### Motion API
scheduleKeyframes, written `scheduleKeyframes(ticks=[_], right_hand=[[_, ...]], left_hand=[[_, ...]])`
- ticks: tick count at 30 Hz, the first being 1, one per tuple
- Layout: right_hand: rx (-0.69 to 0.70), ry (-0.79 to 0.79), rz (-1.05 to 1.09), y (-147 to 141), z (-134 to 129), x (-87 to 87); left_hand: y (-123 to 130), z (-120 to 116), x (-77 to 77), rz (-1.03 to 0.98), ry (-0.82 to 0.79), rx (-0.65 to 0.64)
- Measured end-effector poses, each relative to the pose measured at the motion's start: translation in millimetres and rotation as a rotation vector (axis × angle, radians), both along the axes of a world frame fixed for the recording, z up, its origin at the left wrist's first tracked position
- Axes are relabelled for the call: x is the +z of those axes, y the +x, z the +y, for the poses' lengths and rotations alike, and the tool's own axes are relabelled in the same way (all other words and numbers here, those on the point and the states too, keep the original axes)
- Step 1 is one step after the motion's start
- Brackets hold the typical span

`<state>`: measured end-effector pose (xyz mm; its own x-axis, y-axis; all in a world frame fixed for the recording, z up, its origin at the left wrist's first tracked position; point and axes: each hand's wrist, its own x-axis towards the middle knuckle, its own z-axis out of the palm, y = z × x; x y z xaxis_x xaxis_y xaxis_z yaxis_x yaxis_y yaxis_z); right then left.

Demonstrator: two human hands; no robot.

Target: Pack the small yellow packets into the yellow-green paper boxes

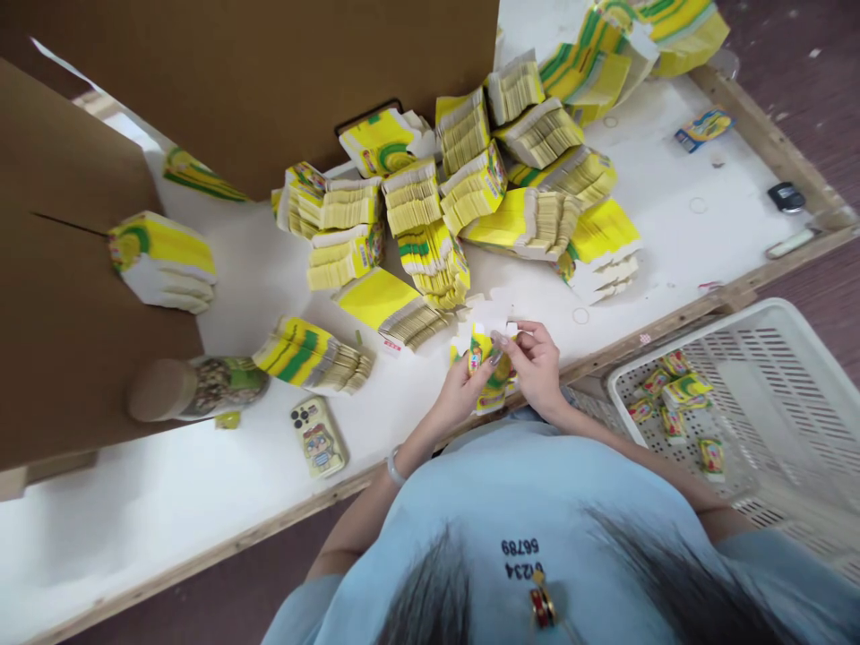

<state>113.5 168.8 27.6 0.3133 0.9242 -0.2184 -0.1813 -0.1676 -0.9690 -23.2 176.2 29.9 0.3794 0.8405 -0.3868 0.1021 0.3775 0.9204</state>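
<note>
At the table's front edge, my left hand (468, 387) holds a yellow and green carton (482, 345) from its left side, fingers closed on it. My right hand (536, 363) pinches the same carton at its upper right. White flaps stand out at the carton's far end. More yellow and green card shows below, between the hands. Just beyond lies a fanned stack of flat cartons (390, 305). Further stacks of flat yellow cartons (413, 197) are spread over the white table (662, 206).
A white plastic basket (772, 403) with several small folded boxes (686, 390) stands at the right, below the wooden edge. On the left are a phone (319, 437), a jar (202, 388) and brown cardboard (282, 81). A blue box (703, 131) lies far right.
</note>
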Motion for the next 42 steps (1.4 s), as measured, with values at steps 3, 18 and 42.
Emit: scheduleKeyframes(ticks=[3, 18, 42], right_hand=[[-0.002, 0.037, 0.022, 2.1, -3.5, -0.7], [0.435, 0.042, -0.088, 34.6, -25.3, -3.6], [0.842, -0.200, 0.250, 63.5, -15.3, 17.3]], left_hand=[[5.8, -4.8, 0.9, -0.069, -0.005, 0.071], [-12.5, -29.8, -5.5, -0.187, 0.110, 0.001], [-15.4, -25.7, 4.3, 0.109, 0.245, -0.084]])
